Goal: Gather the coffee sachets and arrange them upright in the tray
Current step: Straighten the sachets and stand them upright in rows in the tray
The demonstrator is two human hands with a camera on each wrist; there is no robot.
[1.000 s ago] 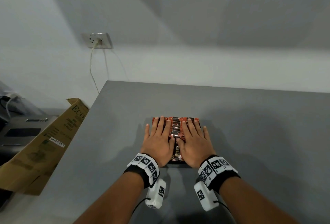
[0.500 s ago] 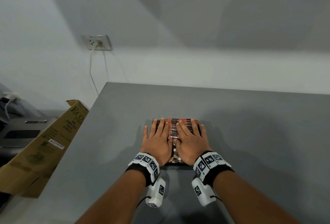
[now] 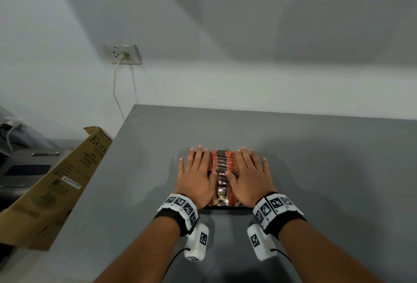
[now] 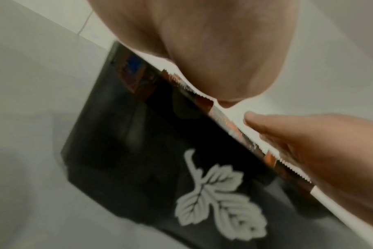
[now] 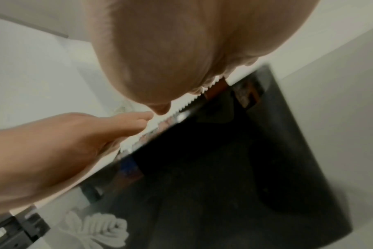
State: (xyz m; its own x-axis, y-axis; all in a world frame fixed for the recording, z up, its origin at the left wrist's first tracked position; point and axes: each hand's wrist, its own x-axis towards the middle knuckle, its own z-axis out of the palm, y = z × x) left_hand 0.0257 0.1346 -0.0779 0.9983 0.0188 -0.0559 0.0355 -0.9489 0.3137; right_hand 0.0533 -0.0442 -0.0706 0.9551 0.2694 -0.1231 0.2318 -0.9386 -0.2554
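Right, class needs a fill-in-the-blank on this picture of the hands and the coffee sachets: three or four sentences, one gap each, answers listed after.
1. Both hands, the left hand and the right hand, lie ____ on top of the coffee sachets.
2. The sachets stand in a black tray printed with a pale ____ design.
3. The tray sits on a ____ table.
4. A cardboard box leans at the table's ____ edge.

Missing words: flat; leaf; grey; left

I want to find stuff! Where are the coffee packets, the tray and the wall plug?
coffee sachets [image 3: 222, 163], head view, top edges.
tray [image 4: 121, 168], left wrist view, dark side wall.
wall socket [image 3: 123, 54], head view, faceplate.
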